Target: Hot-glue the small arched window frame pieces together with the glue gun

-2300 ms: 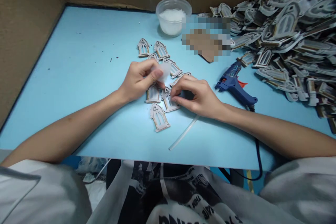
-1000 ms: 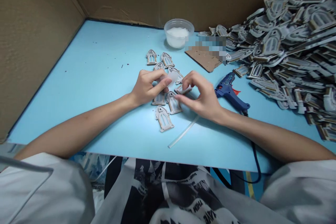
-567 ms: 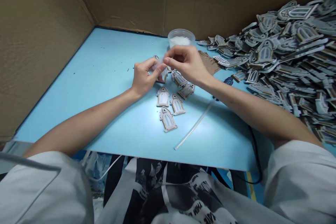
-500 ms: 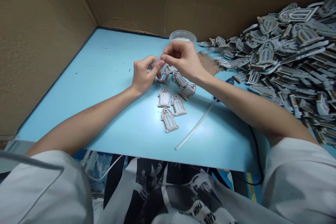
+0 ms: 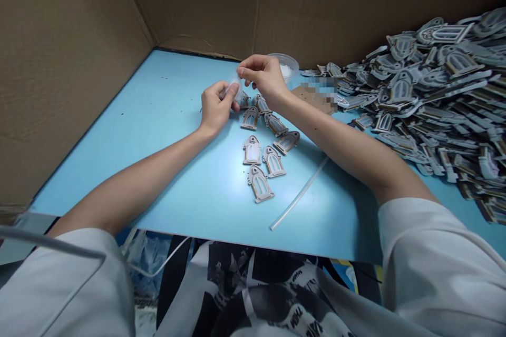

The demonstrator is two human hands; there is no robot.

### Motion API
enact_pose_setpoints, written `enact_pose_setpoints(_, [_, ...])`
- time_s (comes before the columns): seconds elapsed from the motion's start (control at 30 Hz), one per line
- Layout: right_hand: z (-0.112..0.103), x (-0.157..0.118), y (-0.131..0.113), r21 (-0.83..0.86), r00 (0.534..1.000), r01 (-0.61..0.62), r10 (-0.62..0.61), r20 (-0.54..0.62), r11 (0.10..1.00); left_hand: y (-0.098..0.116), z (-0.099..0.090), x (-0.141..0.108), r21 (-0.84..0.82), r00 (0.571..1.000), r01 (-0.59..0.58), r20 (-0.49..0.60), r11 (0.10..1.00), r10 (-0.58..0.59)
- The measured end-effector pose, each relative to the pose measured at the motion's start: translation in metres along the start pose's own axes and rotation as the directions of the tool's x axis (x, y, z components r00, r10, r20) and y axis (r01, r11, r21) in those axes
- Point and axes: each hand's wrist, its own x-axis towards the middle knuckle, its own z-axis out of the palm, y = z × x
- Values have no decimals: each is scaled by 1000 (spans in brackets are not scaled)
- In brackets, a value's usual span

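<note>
Over a flat, pale-blue tabletop (image 5: 177,81), a thin, translucent white film (image 5: 239,95), likely light, slippery and best lifted by its edge, is clamped in the left hand (image 5: 215,106), beside the right hand's (image 5: 268,79) pinched-together fingertips, their hold unclear.

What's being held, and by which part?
The left hand pinches a whitish translucent piece near its lower edge; whether the right hand grips it too, I can't tell.

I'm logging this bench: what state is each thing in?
Left hand: closed on translucent white material.
Right hand: thumb and forefinger pinched; contents unclear.
Tub: open, holding white material.
Clear stick: lying flat, partly hidden.
Small window pieces: loose, spread out.
Big pile: jumbled heap.
Cardboard piece: lying down, partly blurred.
</note>
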Motion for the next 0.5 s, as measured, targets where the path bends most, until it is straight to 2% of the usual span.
enact_pose_setpoints(0.23, [-2,6,-3,-66,996,-6,0,-86,998,-10,-1,4,-18,999,30,-37,999,-31])
enact_pose_setpoints(0.37, [-10,13,12,-179,989,-46,20,-147,983,-17,-2,7,-67,993,54,-106,996,-61])
enact_pose_setpoints(0.43, [-13,14,22,-272,994,-78,53,-100,959,-20,-2,8,-89,990,72,-116,993,-82])
enact_pose_setpoints(0.5, [-14,13,31,-370,997,-75,81,1,926,-22,-3,8,-79,988,95,-111,992,-103])
